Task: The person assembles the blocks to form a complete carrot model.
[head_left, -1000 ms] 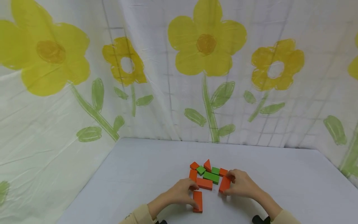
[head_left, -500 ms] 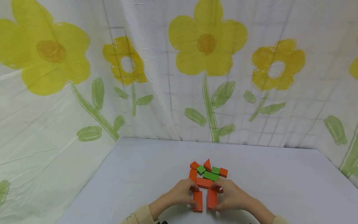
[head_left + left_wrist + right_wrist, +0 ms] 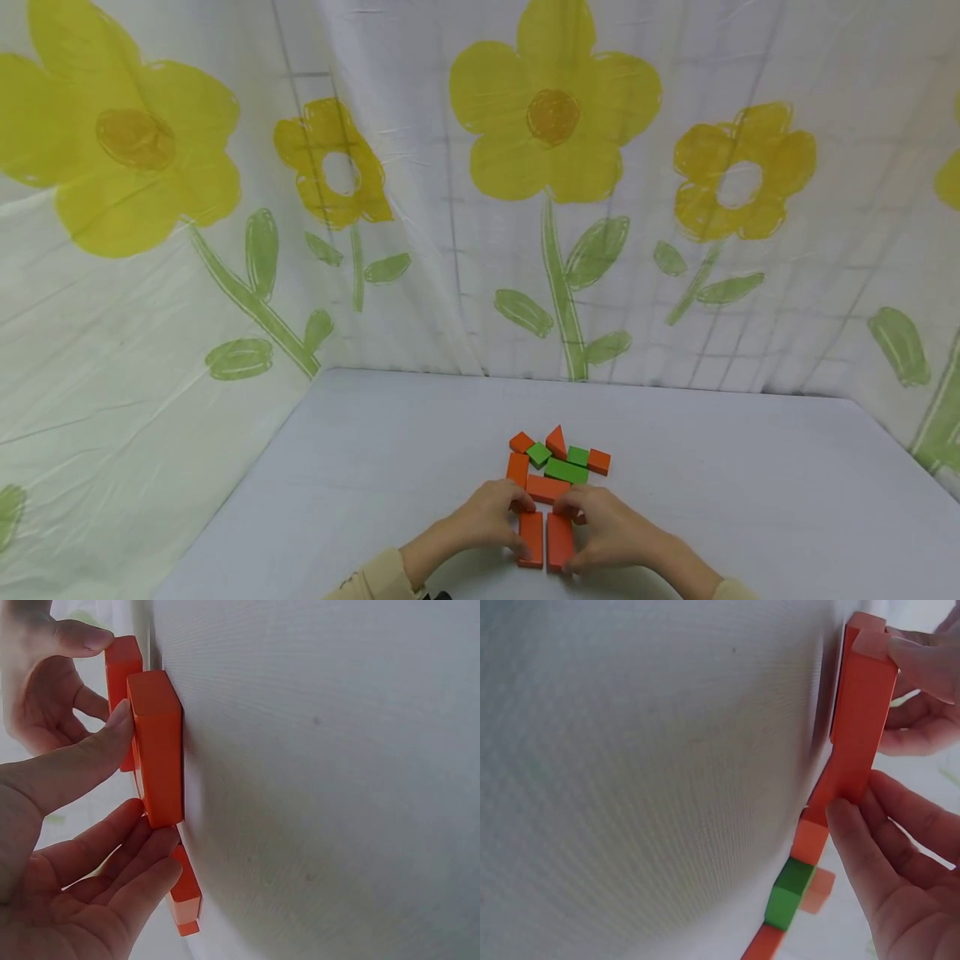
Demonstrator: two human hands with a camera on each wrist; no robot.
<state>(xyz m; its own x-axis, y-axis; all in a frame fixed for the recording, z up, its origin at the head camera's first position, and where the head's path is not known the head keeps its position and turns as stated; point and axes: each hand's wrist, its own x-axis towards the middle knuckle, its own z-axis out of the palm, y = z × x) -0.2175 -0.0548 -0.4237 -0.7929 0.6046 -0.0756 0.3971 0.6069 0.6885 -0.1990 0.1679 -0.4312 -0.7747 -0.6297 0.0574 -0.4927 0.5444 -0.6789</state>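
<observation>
Two red-orange rectangular wooden blocks lie side by side near the front of the table, a thin gap between them in the head view. My left hand [image 3: 483,518] holds the left block [image 3: 530,540] lengthwise, thumb at its near end and fingers at its far end, as the left wrist view also shows for this block [image 3: 159,754]. My right hand [image 3: 617,533] pinches the right block [image 3: 559,542] by its two ends in the same way. In the right wrist view that block [image 3: 861,720] partly hides the left one.
Just beyond the hands lie a crosswise red block [image 3: 547,489], an orange block [image 3: 517,468] and a long green block [image 3: 566,471]. Farther back are green cubes [image 3: 538,455], a red triangle [image 3: 556,442] and orange pieces [image 3: 598,462]. A flowered curtain [image 3: 420,333] hangs behind the white table [image 3: 360,433].
My right hand has brought its red block from the right side of the group toward me and leftward, close alongside the left block. My left hand has stayed in place.
</observation>
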